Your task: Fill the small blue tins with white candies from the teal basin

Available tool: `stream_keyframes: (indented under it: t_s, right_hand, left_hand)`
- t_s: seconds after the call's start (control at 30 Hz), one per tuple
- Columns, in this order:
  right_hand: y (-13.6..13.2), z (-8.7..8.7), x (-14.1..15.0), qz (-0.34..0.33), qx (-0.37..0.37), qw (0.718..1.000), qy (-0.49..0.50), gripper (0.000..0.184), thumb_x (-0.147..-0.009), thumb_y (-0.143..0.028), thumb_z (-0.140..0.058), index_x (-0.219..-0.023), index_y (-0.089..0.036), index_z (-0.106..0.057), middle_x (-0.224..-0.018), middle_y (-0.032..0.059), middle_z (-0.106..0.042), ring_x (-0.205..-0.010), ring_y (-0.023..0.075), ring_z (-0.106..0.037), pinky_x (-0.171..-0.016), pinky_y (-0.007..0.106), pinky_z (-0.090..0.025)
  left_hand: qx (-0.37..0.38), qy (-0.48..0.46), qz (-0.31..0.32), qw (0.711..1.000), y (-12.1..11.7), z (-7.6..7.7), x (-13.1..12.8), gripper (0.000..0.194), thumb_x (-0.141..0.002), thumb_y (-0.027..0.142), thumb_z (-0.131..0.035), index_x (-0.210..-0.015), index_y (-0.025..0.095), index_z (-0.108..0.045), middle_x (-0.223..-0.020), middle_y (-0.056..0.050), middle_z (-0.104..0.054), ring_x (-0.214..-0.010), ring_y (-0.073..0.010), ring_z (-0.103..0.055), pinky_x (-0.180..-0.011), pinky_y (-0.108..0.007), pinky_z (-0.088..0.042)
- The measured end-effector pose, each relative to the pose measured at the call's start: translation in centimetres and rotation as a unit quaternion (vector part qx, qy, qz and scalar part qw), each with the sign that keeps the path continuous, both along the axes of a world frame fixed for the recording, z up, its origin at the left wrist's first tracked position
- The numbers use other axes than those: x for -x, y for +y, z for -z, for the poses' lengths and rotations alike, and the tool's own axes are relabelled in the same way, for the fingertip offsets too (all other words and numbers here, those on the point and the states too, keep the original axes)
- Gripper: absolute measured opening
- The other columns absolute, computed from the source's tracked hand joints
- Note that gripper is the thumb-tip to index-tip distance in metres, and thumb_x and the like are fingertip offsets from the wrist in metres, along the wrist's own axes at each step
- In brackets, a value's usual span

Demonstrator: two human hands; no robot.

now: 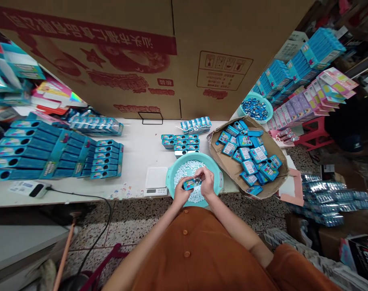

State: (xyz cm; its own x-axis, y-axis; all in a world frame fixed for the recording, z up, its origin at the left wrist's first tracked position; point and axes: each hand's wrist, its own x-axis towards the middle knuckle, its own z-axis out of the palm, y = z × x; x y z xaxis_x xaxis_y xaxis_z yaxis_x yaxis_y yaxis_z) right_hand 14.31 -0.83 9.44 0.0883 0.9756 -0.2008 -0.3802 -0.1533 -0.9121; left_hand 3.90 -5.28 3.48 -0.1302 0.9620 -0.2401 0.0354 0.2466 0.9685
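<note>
Over a turquoise basin (169, 182) of small pale candies (184, 167), my left hand (181, 195) is closed around a small blue candy tin (189, 184). My right hand (207, 182) meets the tin's right end, its thumb and fingers pinched together there. Something small and shiny shows at those fingertips, too small to name for certain. Just behind the basin, several blue tins (180, 142) stand in rows on the white table. To the right, a cut-down cardboard box (215, 155) holds a heap of similar blue tins or boxes (249, 153).
A small white scale (156, 180) sits left of the basin. Stacks of blue packs (35, 147) fill the table's left side. A large carton (135, 52) stands at the back. A second basin (270, 108) holds shiny blue pieces.
</note>
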Motion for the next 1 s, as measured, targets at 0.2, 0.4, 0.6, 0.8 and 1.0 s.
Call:
stream_keyframes:
  t_s: [0.2, 0.4, 0.6, 0.8, 1.0]
  right_hand:
    - [0.2, 0.3, 0.2, 0.005, 0.013, 1.000, -0.009, 0.038, -0.086, -0.041, -0.044, -0.059, -0.019, -0.057, -0.060, 0.0013, -0.055, -0.061, 0.0148, -0.052, -0.064, 0.029, -0.042]
    - [-0.3, -0.3, 0.0, -0.002, -0.031, 0.999, -0.011, 0.038, -0.089, -0.041, -0.039, -0.067, -0.019, -0.061, -0.071, 0.0032, -0.058, -0.073, 0.0161, -0.054, -0.072, 0.029, -0.042]
    - [-0.5, 0.0, -0.6, 0.020, -0.036, 0.999, 0.001, 0.035, -0.090, -0.041, -0.039, -0.071, -0.019, -0.060, -0.075, 0.0030, -0.058, -0.075, 0.0168, -0.056, -0.076, 0.031, -0.044]
    - [-0.8, 1.2, -1.0, 0.007, -0.019, 1.000, -0.006, 0.033, -0.090, -0.041, -0.038, -0.078, -0.019, -0.061, -0.082, 0.0038, -0.060, -0.080, 0.0173, -0.056, -0.079, 0.032, -0.044]
    - [-1.6, 2.3, -2.2, -0.075, -0.036, 0.991, -0.108, 0.022, -0.083, -0.036, -0.056, -0.098, -0.021, -0.059, -0.096, 0.0041, -0.059, -0.093, 0.0185, -0.055, -0.086, 0.032, -0.042]
  left_hand:
    - [-0.013, 0.013, -0.014, 1.000, 0.0, 0.6, 0.3, 0.042, -0.054, 0.007, -0.062, -0.093, 0.021, -0.066, -0.099, -0.003, -0.063, -0.098, -0.0226, -0.058, -0.093, -0.039, -0.042]
    - [-0.059, -0.013, 0.009, 0.998, -0.1, 0.5, 0.4, 0.040, -0.058, 0.008, -0.064, -0.096, 0.021, -0.065, -0.104, -0.005, -0.062, -0.103, -0.0226, -0.056, -0.095, -0.039, -0.041]
    - [-0.099, -0.014, 0.042, 0.994, 0.7, -0.8, 0.2, 0.038, -0.060, 0.008, -0.062, -0.095, 0.022, -0.067, -0.102, -0.006, -0.062, -0.104, -0.0223, -0.056, -0.096, -0.039, -0.041]
    - [0.006, -0.033, 0.036, 0.999, 0.1, -0.2, -0.1, 0.044, -0.055, 0.007, -0.061, -0.095, 0.021, -0.065, -0.101, -0.004, -0.063, -0.099, -0.0220, -0.058, -0.091, -0.037, -0.042]
    - [0.044, -0.025, -0.008, 0.999, -0.5, -0.2, 0.5, 0.045, -0.054, 0.008, -0.061, -0.097, 0.021, -0.065, -0.103, -0.003, -0.063, -0.097, -0.0215, -0.059, -0.091, -0.037, -0.043]
